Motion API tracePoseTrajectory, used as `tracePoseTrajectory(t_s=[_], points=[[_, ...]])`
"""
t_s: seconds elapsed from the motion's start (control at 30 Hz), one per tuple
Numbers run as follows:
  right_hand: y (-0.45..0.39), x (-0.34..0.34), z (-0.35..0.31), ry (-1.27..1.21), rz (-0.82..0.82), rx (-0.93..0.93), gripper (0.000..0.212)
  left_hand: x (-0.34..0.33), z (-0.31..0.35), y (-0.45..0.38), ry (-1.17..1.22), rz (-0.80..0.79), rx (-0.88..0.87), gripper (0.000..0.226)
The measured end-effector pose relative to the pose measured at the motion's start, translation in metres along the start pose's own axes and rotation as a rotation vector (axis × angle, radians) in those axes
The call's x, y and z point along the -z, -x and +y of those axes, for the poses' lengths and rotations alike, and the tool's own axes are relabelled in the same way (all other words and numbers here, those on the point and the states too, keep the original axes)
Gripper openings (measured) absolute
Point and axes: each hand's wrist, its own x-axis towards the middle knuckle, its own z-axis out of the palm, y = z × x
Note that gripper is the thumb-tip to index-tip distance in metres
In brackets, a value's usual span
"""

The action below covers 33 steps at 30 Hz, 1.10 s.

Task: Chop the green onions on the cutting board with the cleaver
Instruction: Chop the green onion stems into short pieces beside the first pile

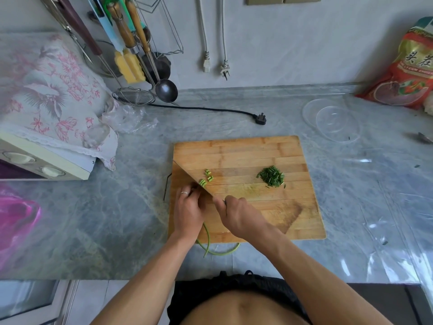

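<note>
Gripping the cleaver's handle, R hand has fingers curled tight round it; the handle itself is hidden inside the fist. The wide steel cleaver blade runs diagonally up-left from the fist, edge down on the rectangular bamboo cutting board, its flat mirroring the wood grain. L hand, 1 silver ring on a finger, lies just left of the blade w/ fingers bent down onto the long green onion stalks, pinning them; fingertips sit close against the blade's side. Stalks: 2 visible strands trail back under the L wrist, over the near board edge onto the grey marble-pattern countertop, one curling right; exact count under the hand can't be told. Cut product: approx 6 short green stalk pieces just right of the blade, loose, some touching; 1 heap of finely chopped dark green bits further right on the board, well apart from the blade. Off-board: 2 clear round plastic lids or dishes overlapping, back right; 1 red-orange printed food bag at far right against the wall; 1 black power plug on cord behind the board; 2 white plugs hanging on the wall; 1 metal ladle and 1 wire strainer hanging from the utensil rack at back left.
</note>
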Motion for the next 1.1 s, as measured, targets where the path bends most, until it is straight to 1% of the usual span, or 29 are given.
tracePoseTrajectory(t_s=[0.1,0.27,0.37,0.43,0.47,0.53,0.6,0.67,0.73,0.83,0.93,1.1], points=[[-0.002,-0.005,-0.002,-0.009,0.015,0.018,0.047,0.002,0.0,-0.003,0.006,0.008,-0.005,0.02],[0.006,0.001,0.002,-0.003,-0.091,-0.071,0.056,0.002,0.001,0.0,-0.019,0.009,-0.02,0.026],[-0.001,-0.003,-0.007,0.007,-0.08,-0.061,0.048,0.006,0.008,0.002,0.012,0.014,0.012,0.021],[-0.011,-0.006,-0.013,-0.028,-0.081,-0.067,0.041,0.006,0.012,0.004,0.034,0.029,0.031,0.016],[-0.015,-0.006,-0.016,-0.047,-0.082,-0.067,0.042,0.009,0.011,0.003,0.035,0.044,0.026,0.016],[-0.017,-0.002,-0.012,-0.118,-0.076,-0.075,0.05,0.008,0.006,0.001,0.045,0.062,0.022,0.017],[-0.013,0.004,-0.005,-0.266,-0.053,-0.097,0.061,0.008,0.002,0.0,0.06,0.073,0.028,0.014],[-0.009,0.007,0.0,-0.375,-0.039,-0.131,0.066,0.007,0.003,0.0,0.063,0.062,0.028,0.013],[-0.007,0.006,0.0,-0.354,-0.017,-0.125,0.064,0.008,0.007,0.002,0.051,0.064,0.023,0.012],[-0.004,0.005,-0.001,-0.275,0.025,-0.05,0.058,0.01,0.006,0.004,-0.002,0.048,0.011,0.016],[0.002,0.007,-0.003,-0.178,0.003,-0.023,0.058,0.01,0.005,0.007,-0.057,0.039,-0.009,0.026],[0.011,0.007,-0.002,-0.07,-0.02,0.018,0.057,0.009,0.007,0.007,-0.03,0.055,0.021,0.022]])
